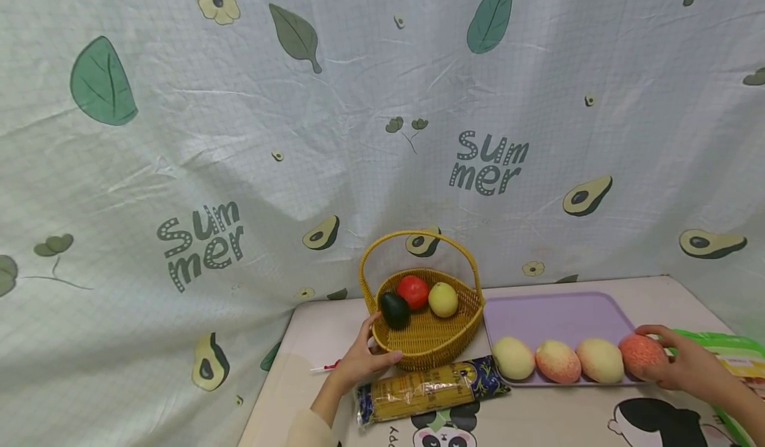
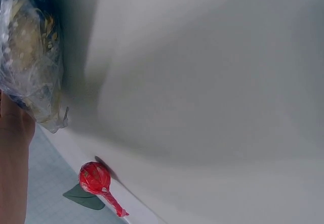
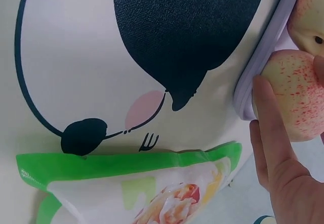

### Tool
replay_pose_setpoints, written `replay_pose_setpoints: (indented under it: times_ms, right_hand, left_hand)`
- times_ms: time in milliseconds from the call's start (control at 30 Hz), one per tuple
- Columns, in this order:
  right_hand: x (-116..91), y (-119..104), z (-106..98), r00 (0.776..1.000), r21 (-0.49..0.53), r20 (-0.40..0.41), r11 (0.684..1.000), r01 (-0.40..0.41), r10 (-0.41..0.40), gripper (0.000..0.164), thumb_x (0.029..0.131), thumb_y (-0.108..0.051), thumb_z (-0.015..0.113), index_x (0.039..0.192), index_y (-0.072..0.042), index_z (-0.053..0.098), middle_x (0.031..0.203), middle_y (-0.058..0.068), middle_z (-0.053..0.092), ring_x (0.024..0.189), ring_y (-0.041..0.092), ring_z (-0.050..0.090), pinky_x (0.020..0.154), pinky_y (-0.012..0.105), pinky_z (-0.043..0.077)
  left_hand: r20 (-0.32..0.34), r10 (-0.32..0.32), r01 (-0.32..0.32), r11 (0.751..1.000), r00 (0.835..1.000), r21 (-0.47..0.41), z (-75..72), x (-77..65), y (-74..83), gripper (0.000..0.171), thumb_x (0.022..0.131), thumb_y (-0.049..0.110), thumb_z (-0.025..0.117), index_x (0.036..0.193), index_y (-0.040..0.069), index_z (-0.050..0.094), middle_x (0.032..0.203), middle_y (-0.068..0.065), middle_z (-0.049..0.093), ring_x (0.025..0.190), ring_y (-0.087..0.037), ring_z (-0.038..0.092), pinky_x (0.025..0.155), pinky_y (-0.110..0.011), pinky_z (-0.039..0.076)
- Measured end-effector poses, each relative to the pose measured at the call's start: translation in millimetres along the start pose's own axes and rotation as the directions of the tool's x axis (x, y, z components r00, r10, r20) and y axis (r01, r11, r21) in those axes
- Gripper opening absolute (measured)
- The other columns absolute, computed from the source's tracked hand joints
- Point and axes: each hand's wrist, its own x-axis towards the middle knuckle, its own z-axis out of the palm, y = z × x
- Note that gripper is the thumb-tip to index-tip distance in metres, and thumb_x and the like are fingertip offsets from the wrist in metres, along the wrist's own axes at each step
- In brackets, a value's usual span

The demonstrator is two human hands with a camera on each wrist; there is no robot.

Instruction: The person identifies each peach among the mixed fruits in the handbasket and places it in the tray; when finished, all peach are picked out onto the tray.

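A yellow wicker basket (image 1: 433,360) holds a dark green avocado (image 1: 394,310), a red fruit (image 1: 413,291) and a pale yellow pear (image 1: 443,299). My left hand (image 1: 361,360) rests at its front left side, thumb stretched along the front, fingers spread by the rim. A row of fruit lies along the front edge of the purple tray (image 1: 556,314): a pale peach (image 1: 512,358), a blushed peach (image 1: 558,361) and another pale one (image 1: 599,360). My right hand (image 1: 687,364) grips the reddish peach (image 1: 641,354) at the row's right end, fingers behind and thumb in front.
A bag of spaghetti (image 1: 427,394) lies before the basket. A red-wrapped lollipop (image 2: 95,177) sits near the table's left edge. Beyond my right hand is a green and white food packet (image 3: 136,183). A printed curtain (image 1: 382,135) hangs behind the table.
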Motion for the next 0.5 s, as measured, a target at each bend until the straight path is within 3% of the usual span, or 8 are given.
replay_pose_setpoints:
  times_ms: [233, 500]
  right_hand:
    - [-0.6, -4.3, -1.3, 1.0, -0.019, 0.019, 1.0, -0.022, 0.022, 0.092, 0.084, -0.036, 0.088, 0.143, 0.011, 0.034, 0.125, 0.054, 0.037, 0.088, 0.03, 0.066, 0.067, 0.038, 0.062]
    - [0.1, -4.6, -2.0, 0.998, -0.009, 0.049, 0.999, -0.033, 0.033, 0.094, 0.084, -0.037, 0.088, 0.144, 0.01, 0.032, 0.128, 0.056, 0.031, 0.09, 0.033, 0.066, 0.07, 0.04, 0.063]
  left_hand:
    - [-0.003, 0.014, -0.014, 1.0, 1.0, 0.012, -0.6, -0.5, 1.9, 0.109, 0.087, 0.043, 0.084, 0.166, 0.025, 0.012, 0.17, -0.031, 0.012, 0.153, -0.056, 0.026, 0.122, -0.068, 0.028]
    - [-0.004, 0.01, -0.01, 1.0, 1.0, 0.015, -0.4, -1.7, 2.3, 0.108, 0.088, 0.042, 0.084, 0.167, 0.025, 0.012, 0.17, -0.032, 0.012, 0.152, -0.056, 0.027, 0.122, -0.067, 0.028]
